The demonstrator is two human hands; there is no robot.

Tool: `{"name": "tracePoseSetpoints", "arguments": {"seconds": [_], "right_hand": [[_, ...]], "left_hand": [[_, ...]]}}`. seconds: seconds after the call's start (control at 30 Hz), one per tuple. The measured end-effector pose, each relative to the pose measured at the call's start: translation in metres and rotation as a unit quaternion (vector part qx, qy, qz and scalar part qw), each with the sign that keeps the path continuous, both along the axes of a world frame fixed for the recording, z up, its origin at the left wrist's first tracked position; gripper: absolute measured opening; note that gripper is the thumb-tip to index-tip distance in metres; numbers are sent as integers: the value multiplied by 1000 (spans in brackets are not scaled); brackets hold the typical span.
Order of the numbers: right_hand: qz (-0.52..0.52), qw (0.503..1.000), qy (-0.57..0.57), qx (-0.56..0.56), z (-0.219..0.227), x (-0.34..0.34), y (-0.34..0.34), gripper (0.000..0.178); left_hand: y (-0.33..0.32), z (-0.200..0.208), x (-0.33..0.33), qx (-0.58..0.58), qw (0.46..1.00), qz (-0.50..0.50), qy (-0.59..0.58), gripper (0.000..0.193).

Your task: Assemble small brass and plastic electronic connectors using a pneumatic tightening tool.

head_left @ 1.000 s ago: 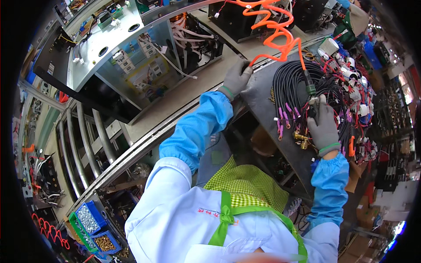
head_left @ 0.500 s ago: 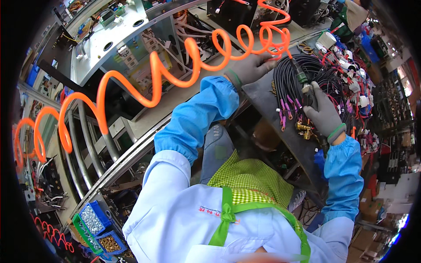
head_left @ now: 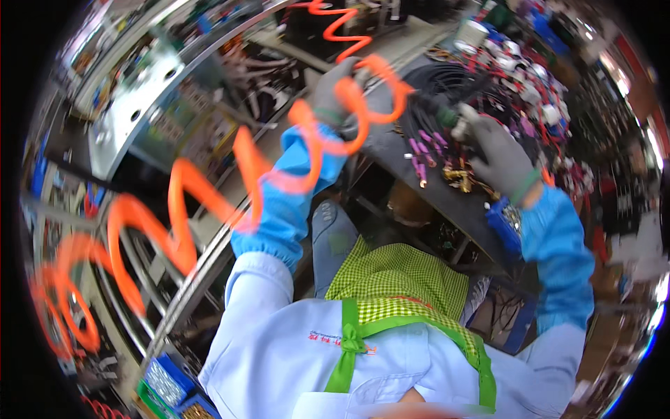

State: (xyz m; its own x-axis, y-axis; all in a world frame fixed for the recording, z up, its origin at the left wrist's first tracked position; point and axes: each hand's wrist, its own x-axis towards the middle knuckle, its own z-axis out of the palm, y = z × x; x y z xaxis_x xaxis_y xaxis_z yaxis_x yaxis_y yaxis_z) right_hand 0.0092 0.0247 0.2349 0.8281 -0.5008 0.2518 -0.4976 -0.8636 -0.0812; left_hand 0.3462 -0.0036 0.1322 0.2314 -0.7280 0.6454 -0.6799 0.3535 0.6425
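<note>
Right hand (head_left: 499, 157) grips a blurred tool (head_left: 457, 130) behind a bare tabletop edge (head_left: 457, 208); whether the left hand (head_left: 331, 92) grips, I cannot tell.

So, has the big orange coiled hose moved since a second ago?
Yes, to the left: the orange hose now loops across the metal bars, which it was clear of earlier.

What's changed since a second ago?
The orange hose, bunched ahead earlier, now stretches leftward in front of the left sleeve. More of the blue bin shows beside the right sleeve. Blur hides whether the left hand grips the hose. The right hand stays on the green tool; the black cables remain on the bench.
</note>
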Motion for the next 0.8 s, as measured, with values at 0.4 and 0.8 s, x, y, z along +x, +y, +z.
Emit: {"name": "tracePoseSetpoints", "arguments": {"seconds": [0.4,0.8], "right_hand": [[-10,992,117,-55,-51,0,-147,93],[19,969,161,-186,-78,38,-231,58]], "left_hand": [[49,-49,-17,-9,993,106,-56,61],[111,-60,-130,39,980,-179,-77,36]]}}
